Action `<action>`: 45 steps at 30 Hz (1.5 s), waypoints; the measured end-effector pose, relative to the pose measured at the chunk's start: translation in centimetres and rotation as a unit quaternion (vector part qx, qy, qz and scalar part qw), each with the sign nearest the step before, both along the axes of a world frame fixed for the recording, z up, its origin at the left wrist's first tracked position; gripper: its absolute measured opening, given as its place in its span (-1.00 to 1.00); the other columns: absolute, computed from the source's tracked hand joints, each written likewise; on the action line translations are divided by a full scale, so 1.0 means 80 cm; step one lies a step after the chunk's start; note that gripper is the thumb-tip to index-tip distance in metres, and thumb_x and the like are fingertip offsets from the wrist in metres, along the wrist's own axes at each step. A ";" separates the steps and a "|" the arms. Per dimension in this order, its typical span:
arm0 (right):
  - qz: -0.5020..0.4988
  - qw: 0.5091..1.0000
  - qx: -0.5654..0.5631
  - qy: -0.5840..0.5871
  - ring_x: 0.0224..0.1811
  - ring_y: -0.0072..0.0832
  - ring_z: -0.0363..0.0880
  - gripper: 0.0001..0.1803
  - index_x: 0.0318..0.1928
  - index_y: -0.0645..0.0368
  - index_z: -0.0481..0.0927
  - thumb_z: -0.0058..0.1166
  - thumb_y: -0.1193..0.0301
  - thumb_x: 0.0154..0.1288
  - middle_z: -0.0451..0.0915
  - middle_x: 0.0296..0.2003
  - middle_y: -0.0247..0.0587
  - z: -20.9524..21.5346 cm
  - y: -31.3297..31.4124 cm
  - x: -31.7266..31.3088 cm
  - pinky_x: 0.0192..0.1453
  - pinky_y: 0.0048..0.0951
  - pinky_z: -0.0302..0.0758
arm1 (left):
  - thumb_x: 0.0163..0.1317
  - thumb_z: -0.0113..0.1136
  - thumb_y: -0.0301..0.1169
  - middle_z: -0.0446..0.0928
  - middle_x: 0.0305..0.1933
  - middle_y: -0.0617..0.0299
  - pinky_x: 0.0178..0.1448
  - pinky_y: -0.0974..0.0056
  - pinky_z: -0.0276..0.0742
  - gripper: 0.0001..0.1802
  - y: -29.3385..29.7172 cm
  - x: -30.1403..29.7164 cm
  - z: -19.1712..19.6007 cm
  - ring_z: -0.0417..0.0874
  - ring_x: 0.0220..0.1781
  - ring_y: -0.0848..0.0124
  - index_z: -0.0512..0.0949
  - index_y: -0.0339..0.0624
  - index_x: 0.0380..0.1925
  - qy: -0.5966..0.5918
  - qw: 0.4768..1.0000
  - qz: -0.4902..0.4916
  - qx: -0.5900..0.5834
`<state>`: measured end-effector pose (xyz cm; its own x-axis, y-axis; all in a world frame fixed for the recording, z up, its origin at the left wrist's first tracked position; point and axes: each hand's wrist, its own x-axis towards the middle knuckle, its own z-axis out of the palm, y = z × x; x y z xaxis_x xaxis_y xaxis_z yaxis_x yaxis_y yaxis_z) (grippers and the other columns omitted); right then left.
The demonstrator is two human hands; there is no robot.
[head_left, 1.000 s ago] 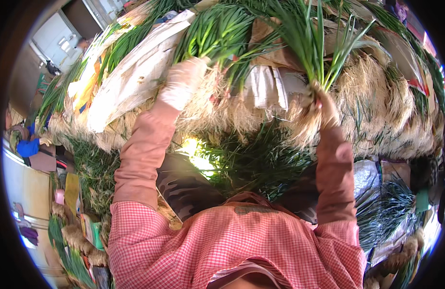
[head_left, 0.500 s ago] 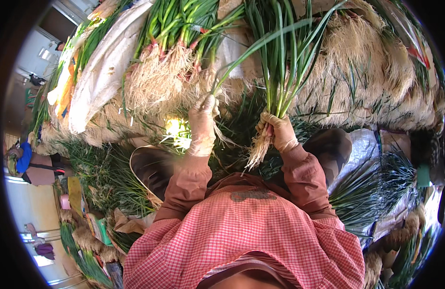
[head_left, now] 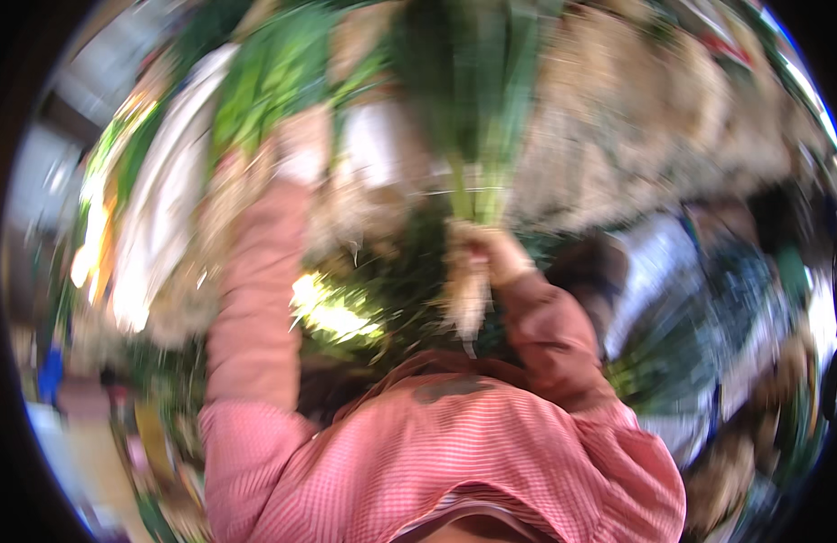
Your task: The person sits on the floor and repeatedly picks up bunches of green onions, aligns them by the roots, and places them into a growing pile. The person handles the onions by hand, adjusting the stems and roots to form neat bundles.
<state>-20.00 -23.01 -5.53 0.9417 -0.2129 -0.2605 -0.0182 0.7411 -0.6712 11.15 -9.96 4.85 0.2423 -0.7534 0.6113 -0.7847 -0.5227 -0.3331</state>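
Note:
My right hand (head_left: 492,253), gloved in a pale glove, is closed round the lower stems of a bunch of spring onions (head_left: 480,192). Its green leaves point away from me, and its pale roots hang below the fist towards my lap. My left hand (head_left: 302,149) is stretched out to the far left, at a heap of loose spring onions (head_left: 273,77) with reddish bases and pale roots. Motion smears its fingers, so whether they grip anything is unclear.
A wide bank of rooty onion bundles (head_left: 636,118) lies at the far right. Beside the heap runs a white sack (head_left: 169,190). Cut green leaves (head_left: 409,299) lie between my knees. More dark green leaves (head_left: 699,335) rest on silvery sheeting at my right.
My left hand has moved away and to the left, from near my lap to the heap; the single stalk it held is no longer seen. The view has shifted and blurred.

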 end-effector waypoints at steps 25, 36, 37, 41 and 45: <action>0.093 0.950 0.196 -0.224 -0.66 -0.59 0.23 -0.77 -0.22 0.23 0.38 0.15 0.44 0.19 0.26 -0.63 -0.38 0.096 0.032 -0.083 -0.58 -0.53 0.19 | 0.32 -0.19 -0.05 0.58 -0.24 -0.17 -0.05 -0.02 0.49 -0.46 0.064 -0.222 -0.161 0.58 -0.19 -0.12 0.57 -0.33 -0.40 0.528 0.807 0.063 0.257; 0.079 0.981 0.161 -0.067 -0.37 -0.29 0.56 -0.66 -0.09 0.19 0.46 0.01 0.18 0.34 0.56 -0.36 -0.16 -0.011 0.042 -0.012 -0.07 -0.24 0.58 | 0.21 0.10 -0.19 0.59 -0.15 -0.07 0.01 0.07 0.54 -0.54 0.008 -0.092 0.028 0.64 -0.08 0.09 0.43 -0.29 0.00 0.149 0.928 0.321 0.114; 0.046 0.992 0.112 0.028 -0.44 -0.35 0.55 -0.62 -0.11 0.23 0.47 -0.01 0.14 0.36 0.56 -0.37 -0.16 -0.019 0.043 -0.011 -0.17 -0.30 0.60 | 0.26 0.00 -0.29 0.59 -0.16 -0.08 -0.04 0.13 0.58 -0.61 0.004 -0.081 0.035 0.65 -0.10 0.16 0.42 -0.30 0.01 0.224 0.909 0.329 0.125; 0.029 0.998 0.062 -0.002 -0.55 -0.49 0.45 -0.71 -0.15 0.29 0.51 0.10 0.31 0.29 0.51 -0.49 -0.22 -0.032 0.047 -0.015 -0.22 -0.39 0.53 | 0.30 -0.09 -0.35 0.62 -0.17 0.01 -0.05 0.08 0.55 -0.68 0.027 -0.120 0.072 0.67 -0.14 0.17 0.49 -0.25 -0.04 0.323 0.907 0.269 -0.033; 0.055 0.996 -0.068 0.002 -0.73 -0.61 0.41 -0.88 -0.33 0.31 0.56 0.12 0.48 0.22 0.59 -0.57 -0.18 -0.019 0.054 -0.015 -0.56 -0.64 0.42 | 0.29 0.03 -0.28 0.60 -0.33 0.16 -0.44 0.26 0.49 -0.72 0.063 -0.211 0.052 0.60 -0.43 0.44 0.55 -0.24 -0.16 0.438 0.861 0.105 -0.237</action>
